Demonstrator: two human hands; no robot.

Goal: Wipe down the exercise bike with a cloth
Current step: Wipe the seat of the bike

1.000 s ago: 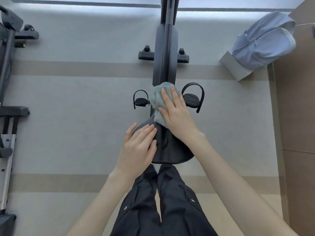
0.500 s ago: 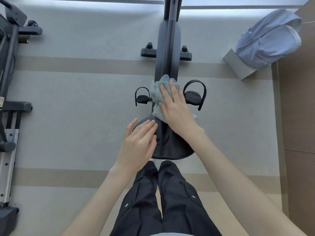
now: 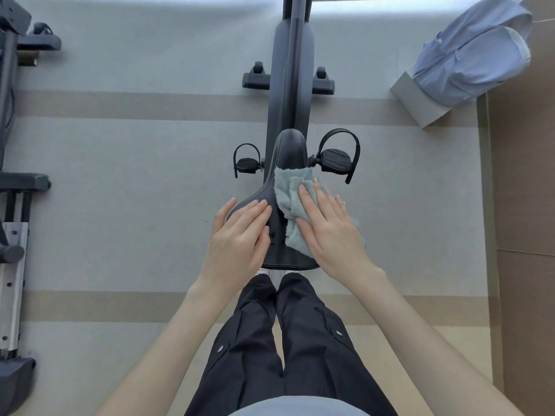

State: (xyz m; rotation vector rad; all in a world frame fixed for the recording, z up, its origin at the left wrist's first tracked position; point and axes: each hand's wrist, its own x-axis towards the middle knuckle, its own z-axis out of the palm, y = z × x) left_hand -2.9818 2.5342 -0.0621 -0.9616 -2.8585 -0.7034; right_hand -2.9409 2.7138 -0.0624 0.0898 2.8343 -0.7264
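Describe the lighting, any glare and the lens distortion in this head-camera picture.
Head view: soft, even light with faint shadows; a bright washed-out band of glare on the floor at the top edge; wide-angle bending at the margins; the saddle, cloth, left hand and right hand look sharp.

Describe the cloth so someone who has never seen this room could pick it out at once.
Find the black exercise bike standing in the middle of the grey floor, then its dark saddle at the near end. The cloth lies on the saddle's right half, pressed flat under the right hand. It is the only fluffy, pale blue-green thing there; the left hand beside it rests bare on the saddle.
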